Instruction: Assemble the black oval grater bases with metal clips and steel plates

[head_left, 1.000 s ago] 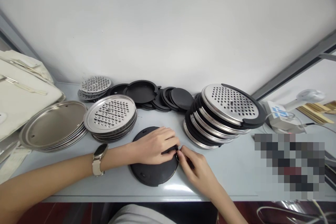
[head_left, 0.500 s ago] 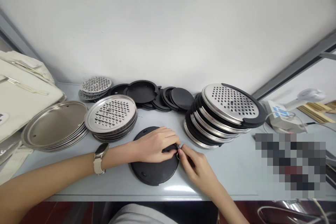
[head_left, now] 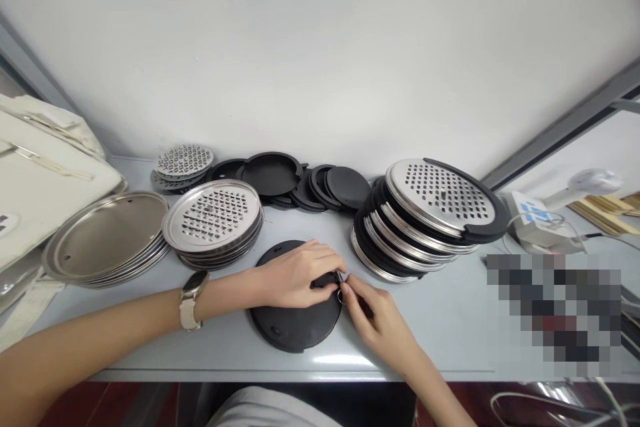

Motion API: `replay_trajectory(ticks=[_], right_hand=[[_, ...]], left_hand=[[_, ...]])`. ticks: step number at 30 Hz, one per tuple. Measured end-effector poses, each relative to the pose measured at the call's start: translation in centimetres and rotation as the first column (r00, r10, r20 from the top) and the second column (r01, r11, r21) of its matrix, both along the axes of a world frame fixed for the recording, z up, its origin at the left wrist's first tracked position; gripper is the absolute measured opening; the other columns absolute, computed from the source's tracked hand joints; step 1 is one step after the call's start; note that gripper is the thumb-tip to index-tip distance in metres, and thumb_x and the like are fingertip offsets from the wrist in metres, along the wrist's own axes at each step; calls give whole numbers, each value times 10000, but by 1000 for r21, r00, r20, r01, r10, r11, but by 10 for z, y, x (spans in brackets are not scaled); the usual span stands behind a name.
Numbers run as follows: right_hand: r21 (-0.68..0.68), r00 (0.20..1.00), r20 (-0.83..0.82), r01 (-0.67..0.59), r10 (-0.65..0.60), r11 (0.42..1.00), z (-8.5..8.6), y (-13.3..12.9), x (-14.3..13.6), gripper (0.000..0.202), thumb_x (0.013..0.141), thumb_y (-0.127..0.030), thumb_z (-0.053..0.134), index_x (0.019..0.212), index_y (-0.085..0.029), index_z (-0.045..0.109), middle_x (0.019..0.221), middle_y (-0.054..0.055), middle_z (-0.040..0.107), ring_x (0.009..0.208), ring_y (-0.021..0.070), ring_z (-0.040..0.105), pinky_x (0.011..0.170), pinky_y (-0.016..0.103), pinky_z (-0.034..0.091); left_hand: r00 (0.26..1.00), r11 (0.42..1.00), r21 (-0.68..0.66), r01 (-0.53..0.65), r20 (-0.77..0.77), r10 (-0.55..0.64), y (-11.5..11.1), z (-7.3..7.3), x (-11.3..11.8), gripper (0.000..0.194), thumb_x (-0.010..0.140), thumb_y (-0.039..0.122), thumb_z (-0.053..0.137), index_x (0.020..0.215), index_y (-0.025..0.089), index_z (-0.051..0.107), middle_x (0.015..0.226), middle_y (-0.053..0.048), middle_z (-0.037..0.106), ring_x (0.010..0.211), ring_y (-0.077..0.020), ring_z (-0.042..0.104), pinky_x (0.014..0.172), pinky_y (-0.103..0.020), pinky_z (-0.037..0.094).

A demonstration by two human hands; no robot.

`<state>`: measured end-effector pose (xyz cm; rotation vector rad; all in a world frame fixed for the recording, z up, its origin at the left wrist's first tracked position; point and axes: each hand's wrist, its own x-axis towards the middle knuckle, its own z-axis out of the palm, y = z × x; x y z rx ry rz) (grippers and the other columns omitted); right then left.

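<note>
A black round plastic disc point(head_left: 300, 330) lies on the table edge in front of me, with small raised oval marks on its face. My left hand point(head_left: 300, 277) rests across it, fingers curled and closed at its right rim. My right hand point(head_left: 373, 310) pinches a small metal ring point(head_left: 341, 296) with thumb and forefinger at that same rim. A small shiny metal piece point(head_left: 340, 275) shows between both hands' fingertips; most of it is hidden by the fingers.
Stacked silver trays point(head_left: 107, 233) and grater plates point(head_left: 213, 217) stand on the left. Black discs point(head_left: 273, 173) line the wall. At right is a tall stack of graters point(head_left: 445, 197) with black rims. A cream bag point(head_left: 45, 173) sits far left, a white box point(head_left: 537, 220) far right.
Slightly more of the small metal piece shows between the fingertips. Otherwise both hands and the disc hold almost the same place.
</note>
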<state>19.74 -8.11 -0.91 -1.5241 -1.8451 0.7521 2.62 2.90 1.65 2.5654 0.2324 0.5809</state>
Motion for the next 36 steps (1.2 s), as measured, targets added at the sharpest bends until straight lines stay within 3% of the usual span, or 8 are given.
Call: replay_trajectory(ticks=[22,31,36], right_hand=[[19,1000,17,-13,12,1000,1,0,-1,229,985,-276,349,770,-207,386,650,-39,435,569,113,390,565,240,297],[31,999,32,1,-2,1000,0,-1,0,240,981,-276,348,751,-212,377,621,-41,423,541,117,382,535,246,299],[24,1000,28,-10,10,1000,1,-2,0,238,990,-268,320,767,-212,380,641,-32,429,558,124,395,547,251,307]], left_hand=[[999,997,70,17,-33,-15,2,0,0,61,843,148,519,887,163,558,800,-29,564,813,-165,511,850,-305,400],[1000,999,34,-1,-1,1,0,0,0,217,838,153,523,1054,161,546,951,-61,617,915,-187,545,894,-322,402],[1000,998,53,19,-22,-18,-1,1,0,164,850,148,506,1004,155,561,890,-52,608,868,-179,541,877,-313,413]])
